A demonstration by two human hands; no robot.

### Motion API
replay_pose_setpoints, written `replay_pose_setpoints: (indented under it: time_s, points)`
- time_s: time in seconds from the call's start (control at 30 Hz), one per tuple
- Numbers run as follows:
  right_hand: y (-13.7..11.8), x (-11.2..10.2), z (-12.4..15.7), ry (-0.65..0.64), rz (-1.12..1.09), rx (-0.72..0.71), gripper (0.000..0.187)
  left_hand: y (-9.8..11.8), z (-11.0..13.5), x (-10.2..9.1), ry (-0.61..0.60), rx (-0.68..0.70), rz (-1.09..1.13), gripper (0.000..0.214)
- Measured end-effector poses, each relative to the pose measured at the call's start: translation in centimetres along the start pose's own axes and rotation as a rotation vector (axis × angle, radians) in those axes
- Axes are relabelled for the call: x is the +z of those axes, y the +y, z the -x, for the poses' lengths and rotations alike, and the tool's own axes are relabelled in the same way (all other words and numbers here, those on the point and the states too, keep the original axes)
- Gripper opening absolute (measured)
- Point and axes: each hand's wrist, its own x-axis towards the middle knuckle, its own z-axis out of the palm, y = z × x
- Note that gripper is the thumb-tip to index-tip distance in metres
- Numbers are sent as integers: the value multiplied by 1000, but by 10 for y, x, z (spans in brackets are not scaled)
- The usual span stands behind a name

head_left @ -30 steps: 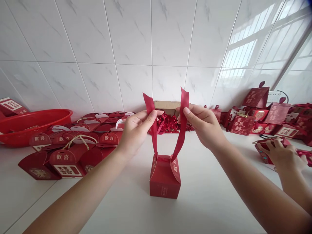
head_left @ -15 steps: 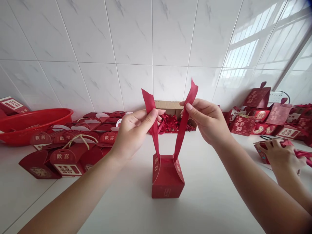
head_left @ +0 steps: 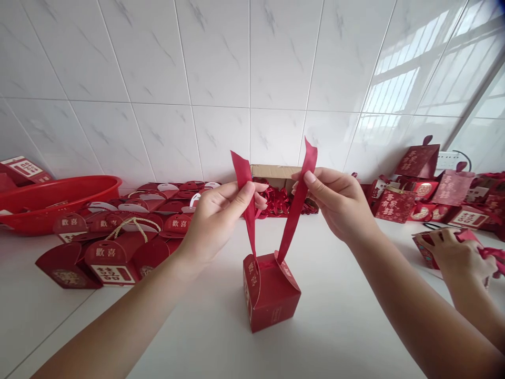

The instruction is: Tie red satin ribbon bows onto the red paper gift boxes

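Observation:
A small red gift box (head_left: 272,297) stands at the middle of the white table, turned at an angle, with gold characters on its curved flaps. A red ribbon (head_left: 292,221) rises from its top in two taut lengths. My left hand (head_left: 221,213) pinches the left length between thumb and fingers, its cut end sticking up above. The right length is pinched in my right hand (head_left: 339,202), its end also pointing up. Whether the box's base fully rests on the table I cannot tell.
Several red boxes (head_left: 110,260) and a red plastic basin (head_left: 79,192) stand at left. Behind the hands is a cardboard box (head_left: 272,171) of red ribbons (head_left: 278,200). More gift boxes (head_left: 394,204) are piled at right, where another person's hand (head_left: 460,258) holds a box.
The gift box has turned, so its left side now shows, and its near corner sits slightly lower in view. Both hands keep their pinch on the ribbon, the right one slightly lower.

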Motion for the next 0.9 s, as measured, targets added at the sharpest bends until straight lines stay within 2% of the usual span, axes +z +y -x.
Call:
replay_pose_setpoints:
  time_s: [0.1, 0.2, 0.3, 0.4, 0.47, 0.6, 0.73, 0.8, 0.9]
  points:
    - [0, 4, 0, -20, -19, 3, 16, 0, 0, 3, -24, 9, 28, 31]
    - [-2, 8, 1, -45, 14, 71, 19, 0, 0, 5, -72, 18, 32, 31]
    - [-3, 10, 3, -145, 24, 151, 21, 1, 0, 6, -159, 1, -48, 30]
    - [-3, 12, 6, -297, -48, 166, 20, 3, 0, 6, -248, -41, -146, 33]
    - [-1, 14, 8, -342, -63, 149, 20, 3, -1, 6, -276, -66, -156, 35]
    - [4, 15, 8, -340, 7, 69, 23, -1, -1, 5, -274, -138, -101, 13]
    - [10, 7, 6, -373, 149, -23, 22, -7, -2, -3, -239, -288, 83, 25]
    - [13, 2, 7, -400, 292, -137, 21, -8, -3, -8, -219, -359, 230, 25]
    - [17, -2, 8, -369, 518, -360, 22, -9, -5, -12, -213, -416, 394, 20]
